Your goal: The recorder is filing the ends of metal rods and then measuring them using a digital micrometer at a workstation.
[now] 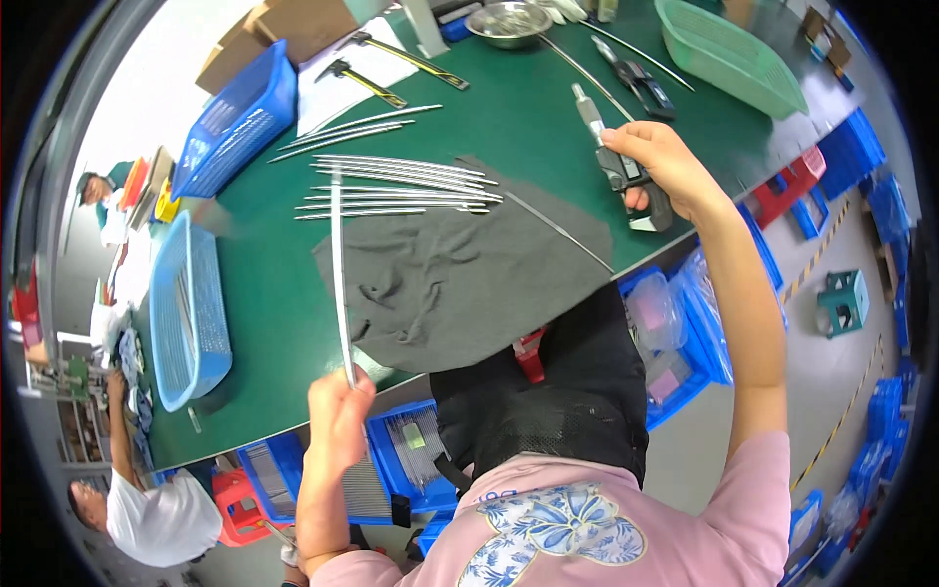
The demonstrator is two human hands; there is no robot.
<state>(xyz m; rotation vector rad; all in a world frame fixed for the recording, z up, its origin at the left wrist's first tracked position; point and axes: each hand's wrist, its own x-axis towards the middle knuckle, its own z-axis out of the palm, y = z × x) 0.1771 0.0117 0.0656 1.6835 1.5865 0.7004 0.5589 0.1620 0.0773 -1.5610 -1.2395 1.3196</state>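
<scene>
My left hand [335, 416], at the table's near edge, is closed round the lower end of a long thin metal rod [338, 269]. The rod points away from me across a dark grey cloth [440, 284]. On the right, my right hand [670, 166] grips a digital micrometer [612, 161], its thumb on the body and its frame partly behind the fingers. Between my hands several similar rods [401, 176] lie side by side along the cloth's far edge. One thin rod [558, 230] rests slantwise on the cloth's right side.
On the green table [264, 293] are a blue basket [235, 122], a light blue basket [201, 323] holding rods, two hammers [406, 61], a metal bowl [509, 22], another black measuring tool [636, 83] and a green basket [729, 59]. Blue bins [416, 440] stand below. Other people [161, 519] are at left.
</scene>
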